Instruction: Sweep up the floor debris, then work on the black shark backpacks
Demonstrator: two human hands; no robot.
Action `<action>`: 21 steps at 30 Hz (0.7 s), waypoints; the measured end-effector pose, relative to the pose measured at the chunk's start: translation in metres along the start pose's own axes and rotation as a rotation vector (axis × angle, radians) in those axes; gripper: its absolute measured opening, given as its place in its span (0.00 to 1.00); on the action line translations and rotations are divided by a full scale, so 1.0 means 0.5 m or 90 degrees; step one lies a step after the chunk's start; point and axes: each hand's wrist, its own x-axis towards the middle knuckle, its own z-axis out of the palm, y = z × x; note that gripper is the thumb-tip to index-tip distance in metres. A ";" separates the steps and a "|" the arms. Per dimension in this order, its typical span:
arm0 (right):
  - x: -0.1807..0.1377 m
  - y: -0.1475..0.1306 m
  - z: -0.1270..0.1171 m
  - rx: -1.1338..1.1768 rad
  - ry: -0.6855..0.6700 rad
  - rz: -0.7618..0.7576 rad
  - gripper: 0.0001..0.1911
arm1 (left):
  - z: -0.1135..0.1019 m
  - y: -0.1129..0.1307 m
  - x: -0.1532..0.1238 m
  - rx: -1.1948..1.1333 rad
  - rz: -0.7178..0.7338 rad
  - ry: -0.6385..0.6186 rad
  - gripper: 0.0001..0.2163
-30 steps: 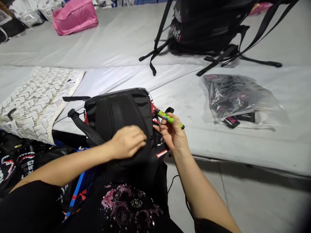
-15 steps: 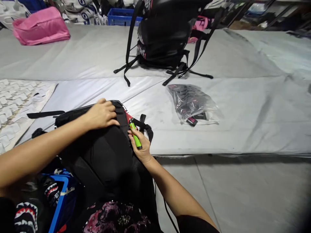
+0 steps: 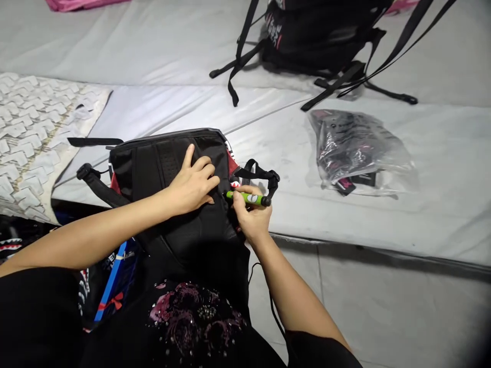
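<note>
A black backpack [image 3: 148, 166] with red side panels lies at the table's near edge, its padded back facing up. Flat on that padding rests my left hand [image 3: 192, 184], fingers spread and nothing held. My right hand [image 3: 253, 214], at the bag's right side, grips a green pen-shaped tool [image 3: 248, 198] with black ends. Its dark tip points left and meets the bag's edge close to my left fingers; its exact kind is unclear. A shoulder strap [image 3: 102, 186] hangs off the left side, and a strap with a buckle [image 3: 264, 174] sticks out on the right.
Another black backpack [image 3: 318, 43] stands farther back, straps trailing. A clear plastic bag [image 3: 360, 148] of dark items lies to the right. White cut pieces [image 3: 28, 133] cover a cloth at left. A blue crate [image 3: 111, 278] holding printed bags stands by my left side.
My view has tipped downward and closer. The green tool has turned from upright to nearly level, its tip now at the bag's edge. My left fingers have spread out on the padding.
</note>
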 end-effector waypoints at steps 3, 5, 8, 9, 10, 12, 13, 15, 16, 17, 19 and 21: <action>0.004 0.000 -0.002 -0.001 -0.063 0.006 0.10 | 0.018 0.005 -0.012 -0.069 -0.009 0.023 0.12; 0.001 0.003 -0.002 0.042 -0.043 0.044 0.11 | 0.035 0.003 -0.026 -0.135 0.008 0.059 0.08; -0.009 0.009 0.004 0.063 0.030 0.080 0.12 | 0.061 -0.001 -0.046 -0.188 0.035 0.115 0.05; -0.013 0.010 0.007 0.053 0.042 0.073 0.11 | 0.068 0.000 -0.051 -0.191 0.040 0.130 0.07; -0.015 0.011 0.009 0.040 0.045 0.058 0.11 | 0.074 0.000 -0.054 -0.191 0.042 0.140 0.08; -0.016 0.009 0.012 0.016 0.038 0.026 0.09 | 0.079 0.003 -0.056 -0.191 0.036 0.137 0.09; -0.015 0.007 0.013 0.006 0.029 0.011 0.09 | 0.079 0.005 -0.056 -0.194 0.026 0.125 0.09; -0.011 0.002 0.012 -0.024 0.008 -0.021 0.09 | 0.078 0.007 -0.054 -0.206 -0.001 0.087 0.09; -0.008 0.001 0.010 -0.050 -0.004 -0.038 0.09 | 0.078 0.008 -0.053 -0.212 -0.013 0.070 0.10; -0.005 0.000 0.009 -0.080 -0.017 -0.054 0.09 | 0.077 0.008 -0.052 -0.217 -0.024 0.057 0.10; 0.000 0.002 0.006 -0.141 -0.036 -0.072 0.10 | 0.078 0.009 -0.051 -0.222 -0.036 0.047 0.11; 0.003 0.005 0.004 -0.173 -0.041 -0.072 0.11 | 0.079 0.009 -0.051 -0.222 -0.038 0.049 0.13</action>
